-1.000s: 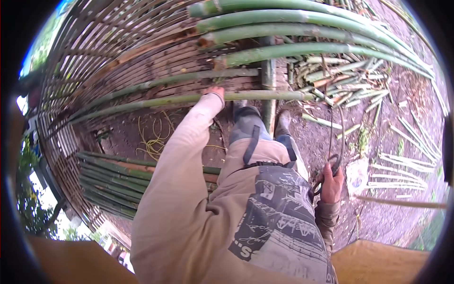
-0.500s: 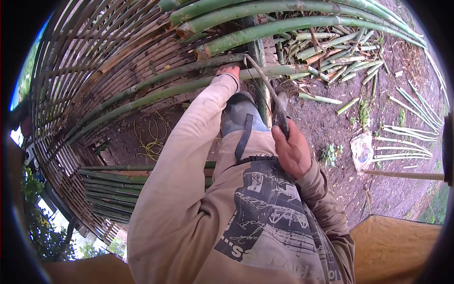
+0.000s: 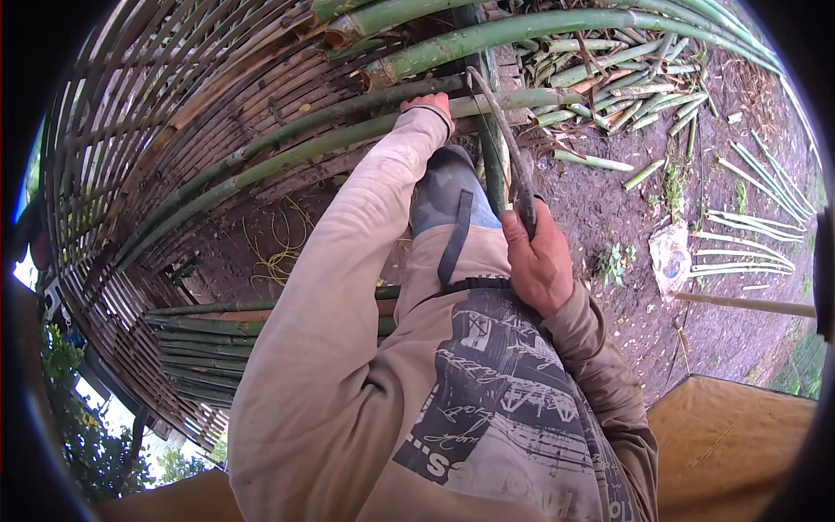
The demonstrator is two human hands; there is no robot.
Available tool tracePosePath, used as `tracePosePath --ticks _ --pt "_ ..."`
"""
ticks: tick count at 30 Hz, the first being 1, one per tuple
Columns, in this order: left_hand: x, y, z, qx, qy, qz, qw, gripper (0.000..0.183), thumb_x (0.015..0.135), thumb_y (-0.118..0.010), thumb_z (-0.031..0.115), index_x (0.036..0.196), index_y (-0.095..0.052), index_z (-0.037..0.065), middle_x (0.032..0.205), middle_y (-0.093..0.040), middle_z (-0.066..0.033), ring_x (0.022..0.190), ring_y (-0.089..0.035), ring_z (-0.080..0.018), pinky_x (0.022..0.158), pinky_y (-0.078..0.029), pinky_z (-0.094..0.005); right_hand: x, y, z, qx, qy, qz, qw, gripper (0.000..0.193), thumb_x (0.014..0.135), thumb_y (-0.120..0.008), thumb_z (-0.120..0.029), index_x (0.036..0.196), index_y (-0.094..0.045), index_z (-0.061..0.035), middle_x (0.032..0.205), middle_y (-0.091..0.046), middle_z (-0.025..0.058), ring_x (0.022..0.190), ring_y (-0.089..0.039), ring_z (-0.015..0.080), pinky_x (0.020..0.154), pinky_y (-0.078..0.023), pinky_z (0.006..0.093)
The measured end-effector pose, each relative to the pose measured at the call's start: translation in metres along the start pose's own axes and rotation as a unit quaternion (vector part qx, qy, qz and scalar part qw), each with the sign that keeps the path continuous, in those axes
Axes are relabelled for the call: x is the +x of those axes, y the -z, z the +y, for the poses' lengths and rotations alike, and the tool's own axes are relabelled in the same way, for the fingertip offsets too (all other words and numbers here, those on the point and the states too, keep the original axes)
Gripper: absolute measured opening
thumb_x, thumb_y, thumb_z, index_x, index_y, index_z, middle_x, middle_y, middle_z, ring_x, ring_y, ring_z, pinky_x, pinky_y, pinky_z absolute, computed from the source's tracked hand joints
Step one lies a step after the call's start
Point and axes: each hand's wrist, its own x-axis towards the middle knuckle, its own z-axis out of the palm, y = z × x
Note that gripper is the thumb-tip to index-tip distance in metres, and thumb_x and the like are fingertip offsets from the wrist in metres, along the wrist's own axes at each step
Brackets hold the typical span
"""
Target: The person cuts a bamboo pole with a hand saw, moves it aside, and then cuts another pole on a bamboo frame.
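Note:
My left arm reaches forward, and my left hand (image 3: pixel 428 106) grips a green bamboo pole (image 3: pixel 322 155) close to its cut end; part of the fingers is hidden behind the hand. Beside it a second, darker bamboo pole (image 3: pixel 287 130) runs almost parallel. In my right hand (image 3: pixel 541 265), closed around the dark handle, is a bow saw (image 3: pixel 504 126) with a curved metal frame. Its frame reaches across the held pole, just right of my left hand. The thin blade is hard to make out, so I cannot tell whether it touches the bamboo.
An upright green post (image 3: pixel 492 161) stands beside my leg. Thick bamboo poles (image 3: pixel 487 43) arch across the far side. Cut bamboo pieces (image 3: pixel 626 87) are heaped at the far right. A slatted rack (image 3: pixel 130 113) rises on the left, near a yellow cord (image 3: pixel 278 252) and stacked poles (image 3: pixel 209 348).
The view has tilted, so the scene sits slightly higher and further right. Both hands keep their grips, and the saw stays across the same pole with little visible movement.

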Motion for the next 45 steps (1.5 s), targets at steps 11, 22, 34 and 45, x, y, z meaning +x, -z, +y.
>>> tracePosePath --ticks 11,22,34,45 --pt "-0.001 0.008 0.002 -0.02 0.015 -0.034 0.999 0.038 0.081 -0.064 0.028 0.116 -0.06 0.014 0.12 -0.063 -0.0129 0.114 -0.059 -0.0307 0.1 -0.041 -0.0481 -0.006 -0.005 -0.006 0.007 0.031 0.006 0.999 0.027 0.096 -0.053 -0.025 0.097 -0.048 0.0015 0.076 -0.059 0.023 0.072 -0.057 0.0445 0.062 -0.042 0.0477" --pt "0.003 0.002 0.006 -0.019 0.008 -0.034 0.999 0.039 0.08 -0.063 0.026 0.117 -0.059 0.014 0.121 -0.063 -0.0123 0.115 -0.058 -0.0301 0.101 -0.04 -0.0475 0.026 -0.011 0.023 0.034 0.062 0.029 0.997 0.025 0.095 -0.054 -0.024 0.093 -0.049 0.0005 0.074 -0.056 0.0225 0.071 -0.055 0.0432 0.062 -0.041 0.0473" --pt "-0.014 -0.044 0.131 0.019 -0.131 0.051 0.99 0.029 0.09 -0.043 0.02 0.11 -0.062 0.013 0.117 -0.061 -0.0084 0.116 -0.051 -0.0243 0.102 -0.034 -0.0425 -0.036 0.082 0.104 0.019 -0.04 0.127 0.991 0.027 0.097 -0.053 -0.028 0.091 -0.055 -0.002 0.066 -0.054 0.0088 0.06 -0.052 0.0226 0.054 -0.04 0.0351" --pt "0.019 -0.07 0.187 -0.007 -0.07 -0.011 0.997 0.041 0.083 -0.058 0.022 0.123 -0.051 0.011 0.118 -0.062 -0.0169 0.112 -0.06 -0.0337 0.095 -0.046 -0.0464 -0.026 0.096 0.14 -0.033 -0.035 0.109 0.993 0.032 0.097 -0.053 -0.032 0.09 -0.052 -0.0015 0.068 -0.054 0.019 0.063 -0.055 0.0393 0.056 -0.04 0.0444"
